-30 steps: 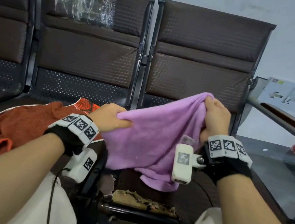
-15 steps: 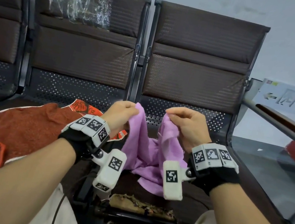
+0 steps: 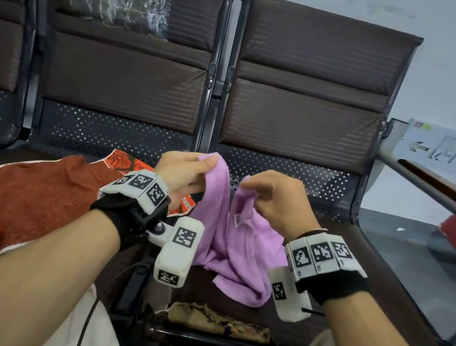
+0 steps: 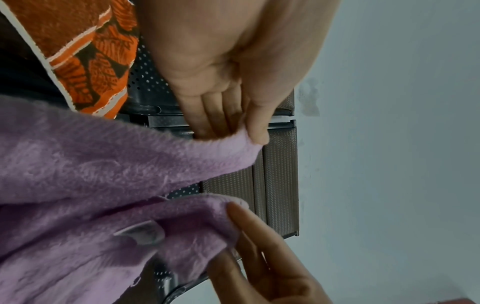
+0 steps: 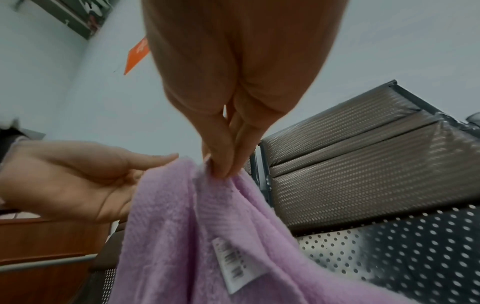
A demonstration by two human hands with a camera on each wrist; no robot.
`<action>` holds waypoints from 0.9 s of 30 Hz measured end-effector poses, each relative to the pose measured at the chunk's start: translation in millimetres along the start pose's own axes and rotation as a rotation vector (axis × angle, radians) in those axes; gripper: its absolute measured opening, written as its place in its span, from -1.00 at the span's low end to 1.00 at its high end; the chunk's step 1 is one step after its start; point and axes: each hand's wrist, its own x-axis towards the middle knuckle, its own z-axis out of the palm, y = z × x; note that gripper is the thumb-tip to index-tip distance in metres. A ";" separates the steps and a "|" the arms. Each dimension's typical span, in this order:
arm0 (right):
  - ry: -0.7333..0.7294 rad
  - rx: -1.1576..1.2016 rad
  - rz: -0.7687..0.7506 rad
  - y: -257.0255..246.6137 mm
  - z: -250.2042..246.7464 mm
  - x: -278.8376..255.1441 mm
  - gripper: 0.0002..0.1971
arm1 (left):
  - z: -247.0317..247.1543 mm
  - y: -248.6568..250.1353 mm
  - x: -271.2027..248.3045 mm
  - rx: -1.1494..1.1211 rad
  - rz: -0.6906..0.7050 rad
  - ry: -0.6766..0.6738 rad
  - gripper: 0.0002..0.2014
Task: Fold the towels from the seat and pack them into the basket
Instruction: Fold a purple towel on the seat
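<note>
A purple towel hangs from both hands, and its lower part lies bunched on the right seat. My left hand pinches one top corner between thumb and fingers, as the left wrist view shows on the purple towel. My right hand pinches the other top corner, a short gap away. In the right wrist view the purple towel shows a white label below my right hand. A rust-orange towel lies spread on the left seat. No basket is in view.
Dark padded backrests stand behind the seats. A metal and wood armrest slants along the right side. The right seat's front edge is torn, with padding showing. Grey floor lies beyond the armrest.
A second ago my hands held the purple towel stretched wide. They have come together, so the two top corners now hang close and the towel droops in a fold between them.
</note>
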 end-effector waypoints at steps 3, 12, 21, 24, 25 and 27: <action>0.048 -0.023 0.021 1.1 -3.1 1.1 -0.85 | 1.4 2.1 -4.3 0.031 -0.010 -0.029 -0.74; 0.114 0.165 -0.071 -22.6 -3.0 -2.2 -0.84 | 14.9 4.5 -21.4 0.235 0.057 -0.190 -0.77; 0.157 0.138 0.055 -14.0 6.7 3.7 -0.92 | 16.3 7.5 -29.0 0.199 0.025 -0.322 -0.77; 0.161 0.155 0.066 -13.7 7.2 4.8 -0.93 | 15.2 4.2 -32.0 0.232 0.067 -0.351 -0.78; 0.156 0.156 0.070 -13.2 7.9 4.6 -0.92 | 14.8 2.1 -32.1 0.258 0.098 -0.343 -0.78; 0.138 0.135 0.091 -12.9 8.6 5.0 -0.92 | 14.9 -2.0 -30.2 0.327 0.154 -0.318 -0.77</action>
